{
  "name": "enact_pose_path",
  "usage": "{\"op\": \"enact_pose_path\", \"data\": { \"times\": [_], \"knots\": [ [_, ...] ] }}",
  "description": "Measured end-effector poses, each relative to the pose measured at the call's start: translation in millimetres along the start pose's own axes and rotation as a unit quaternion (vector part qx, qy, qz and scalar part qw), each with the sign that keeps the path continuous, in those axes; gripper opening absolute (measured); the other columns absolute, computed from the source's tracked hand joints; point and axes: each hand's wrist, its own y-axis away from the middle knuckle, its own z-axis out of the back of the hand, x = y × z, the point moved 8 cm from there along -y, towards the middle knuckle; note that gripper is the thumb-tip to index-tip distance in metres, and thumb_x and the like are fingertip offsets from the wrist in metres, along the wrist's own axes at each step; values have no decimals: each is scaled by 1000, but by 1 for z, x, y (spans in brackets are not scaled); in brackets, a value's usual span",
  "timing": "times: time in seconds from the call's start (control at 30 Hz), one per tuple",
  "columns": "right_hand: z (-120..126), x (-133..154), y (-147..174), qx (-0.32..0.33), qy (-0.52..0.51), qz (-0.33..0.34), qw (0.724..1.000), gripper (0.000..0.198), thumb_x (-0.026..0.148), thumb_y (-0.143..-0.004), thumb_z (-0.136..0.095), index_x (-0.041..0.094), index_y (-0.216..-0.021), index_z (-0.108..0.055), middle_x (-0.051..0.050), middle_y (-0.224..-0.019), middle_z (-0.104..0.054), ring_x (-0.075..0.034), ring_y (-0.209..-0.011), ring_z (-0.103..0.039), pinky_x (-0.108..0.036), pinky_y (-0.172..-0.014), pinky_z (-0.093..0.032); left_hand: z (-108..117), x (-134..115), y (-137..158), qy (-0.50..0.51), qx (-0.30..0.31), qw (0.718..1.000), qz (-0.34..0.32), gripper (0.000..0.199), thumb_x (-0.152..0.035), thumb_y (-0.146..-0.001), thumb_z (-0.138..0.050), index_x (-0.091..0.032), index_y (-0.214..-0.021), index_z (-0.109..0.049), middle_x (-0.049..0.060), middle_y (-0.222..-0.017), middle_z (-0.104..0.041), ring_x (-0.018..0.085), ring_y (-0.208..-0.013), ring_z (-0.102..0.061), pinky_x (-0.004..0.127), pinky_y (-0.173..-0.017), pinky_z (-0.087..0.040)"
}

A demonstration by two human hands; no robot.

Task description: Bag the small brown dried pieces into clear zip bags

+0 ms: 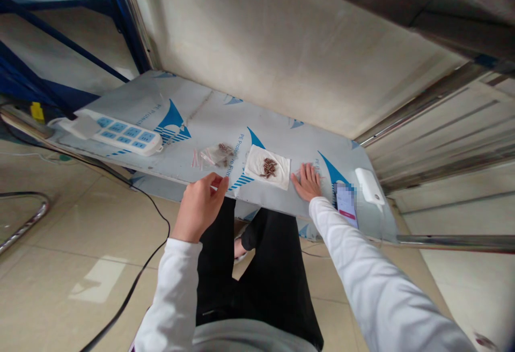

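Brown pieces (269,168) lay out loose on the white cloth (284,167); left of it, others seemingly remained inside a clear plastic bag (211,157). Front-left of it, the left hand (198,207) curled, contents unclear; right of it, the right hand (309,183) spread flat, grasping nothing.

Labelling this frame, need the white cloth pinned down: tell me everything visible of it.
The white cloth looks like soft fabric or tissue, roughly rectangular and lightly creased. It lies flat, slightly skewed, on the film-covered shelf, partly covering the blue print. A loose pile of small brown pieces rests near its middle. The right hand is close to its right edge; whether they touch is unclear.
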Motion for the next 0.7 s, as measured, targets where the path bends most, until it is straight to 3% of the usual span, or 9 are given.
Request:
{"op": "enact_pose_path", "data": {
  "times": [0.13, 0.23, 0.3, 0.4, 0.57, 0.63, 0.7],
  "knots": [
    [12, -3, -4, 6, -11, -35, 999, 60, 49, -96, -10, 23, -150, -12, -9, -158, -11, -27, -144, -9, -54, -113, -13, 1, -1, 1, 16, 5, 1000, -1, 31, -44, -85, -44, -21, -77, -63, 5, -81, -73, 20, -70, -66, 25, -63, -40],
    [38, 5, -7, -60, 5, -43, 997, 54, 40, -98, -12, 27, -150, -15, -7, -158, -11, -31, -143, -9, -63, -109, -13, 4, -1, 1, 17, 0, 1000, -5, 30, -43, -86, -44, -21, -76, -63, 5, -80, -73, 19, -69, -66, 25, -63, -40],
    [57, 27, -9, -115, -13, -22, 993, 54, 40, -97, -18, 26, -149, -19, -7, -158, -10, -35, -143, -8, -69, -105, -12, 5, 1, 1, 15, -4, 1000, 1, 30, -42, -86, -45, -21, -75, -62, 5, -80, -73, 19, -69, -66, 25, -63, -39],
    [77, 92, -10, -155, -97, 53, 982, 56, 39, -95, -30, 18, -147, -27, -14, -156, -15, -37, -142, -12, -68, -105, -15, 6, 4, -1, 10, -6, 1000, 7, 30, -41, -86, -45, -20, -74, -62, 5, -80, -73, 19, -69, -66, 25, -64, -40],
    [78, 254, 10, -79, -151, 333, 928, 51, 35, -90, -51, 16, -137, -46, -14, -150, -33, -30, -140, -24, -49, -111, -21, 10, 8, 0, 6, -6, 1000, 5, 29, -42, -86, -45, -21, -77, -63, 5, -79, -73, 19, -69, -66, 25, -63, -40],
    [73, 294, 17, -56, -140, 381, 912, 43, 37, -87, -57, 18, -126, -58, -12, -144, -44, -29, -137, -30, -49, -110, -22, 14, 12, 1, 1, -12, 1000, 11, 30, -42, -87, -44, -21, -77, -63, 5, -79, -73, 20, -70, -67, 25, -63, -41],
    [69, 312, 17, -43, -132, 380, 914, 27, 33, -88, -57, 20, -109, -68, -10, -128, -60, -27, -130, -42, -48, -109, -24, 17, 19, 2, -3, -16, 1000, 23, 30, -42, -87, -44, -21, -77, -63, 6, -80, -74, 20, -71, -67, 25, -63, -41]
  ]
}}
